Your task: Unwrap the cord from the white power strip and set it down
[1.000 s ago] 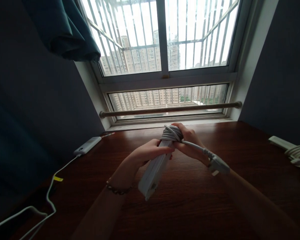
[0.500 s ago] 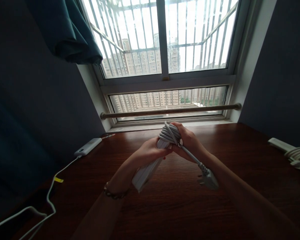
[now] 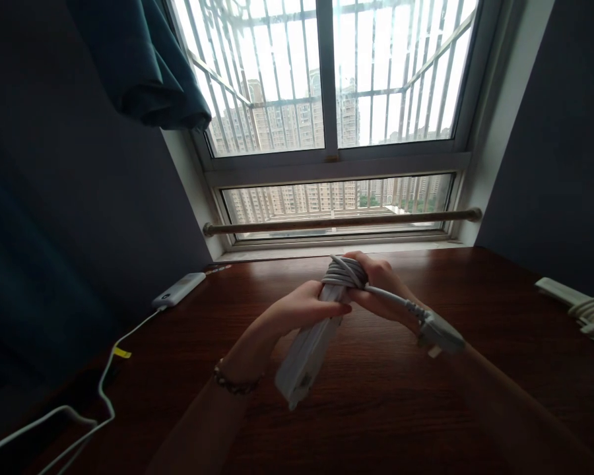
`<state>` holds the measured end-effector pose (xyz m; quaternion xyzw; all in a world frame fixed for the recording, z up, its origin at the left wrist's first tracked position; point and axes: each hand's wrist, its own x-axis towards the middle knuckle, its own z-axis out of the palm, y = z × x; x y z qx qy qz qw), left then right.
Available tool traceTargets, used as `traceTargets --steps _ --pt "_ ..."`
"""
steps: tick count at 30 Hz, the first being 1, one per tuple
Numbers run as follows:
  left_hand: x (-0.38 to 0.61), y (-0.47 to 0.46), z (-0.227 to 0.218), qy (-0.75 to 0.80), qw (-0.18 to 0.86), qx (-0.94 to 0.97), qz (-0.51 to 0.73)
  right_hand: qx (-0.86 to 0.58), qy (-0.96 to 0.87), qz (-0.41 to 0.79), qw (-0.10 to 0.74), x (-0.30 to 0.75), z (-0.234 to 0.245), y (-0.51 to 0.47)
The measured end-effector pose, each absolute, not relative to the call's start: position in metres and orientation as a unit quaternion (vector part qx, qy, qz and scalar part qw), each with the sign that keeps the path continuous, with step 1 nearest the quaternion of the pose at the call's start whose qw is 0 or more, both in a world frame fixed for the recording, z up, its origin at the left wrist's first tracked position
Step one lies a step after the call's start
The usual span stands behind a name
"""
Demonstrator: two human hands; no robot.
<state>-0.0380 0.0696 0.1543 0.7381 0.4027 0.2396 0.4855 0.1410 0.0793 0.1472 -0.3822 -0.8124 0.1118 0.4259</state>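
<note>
From my station I see the plug [image 3: 443,332] swung up across the right forearm [image 3: 505,392] since half a second ago. The left hand [image 3: 301,307] clasps the white power strip [image 3: 307,363] over the desk [image 3: 396,415]; the right hand [image 3: 379,284] grips its wound cord [image 3: 342,272]. Beyond: a window [image 3: 329,99].

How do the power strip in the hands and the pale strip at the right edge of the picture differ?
The power strip is held up, the left hand on its body and the right hand at its wound end; the pale strip lies on the table. The power strip slants toward the viewer; the pale strip is cut off by the picture's edge. Both have pale cord coiled around them.
</note>
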Motion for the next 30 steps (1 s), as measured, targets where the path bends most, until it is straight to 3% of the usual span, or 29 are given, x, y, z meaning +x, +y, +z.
traceTargets --steps 5,11,20,30 --pt "-0.037 0.076 0.149 0.386 0.411 0.76 0.322 -0.313 -0.828 0.084 0.458 0.137 0.14 0.083" --pt "-0.038 0.072 0.149 0.376 0.363 0.783 0.336 -0.285 -0.829 0.057 0.479 0.137 0.14 0.082" --pt "-0.034 0.073 0.151 0.282 0.474 0.752 0.362 -0.264 -0.844 0.049 0.465 0.141 0.151 0.073" --pt "-0.034 0.072 0.153 0.351 0.436 0.709 0.429 -0.305 -0.791 0.092 0.523 0.137 0.137 0.085"
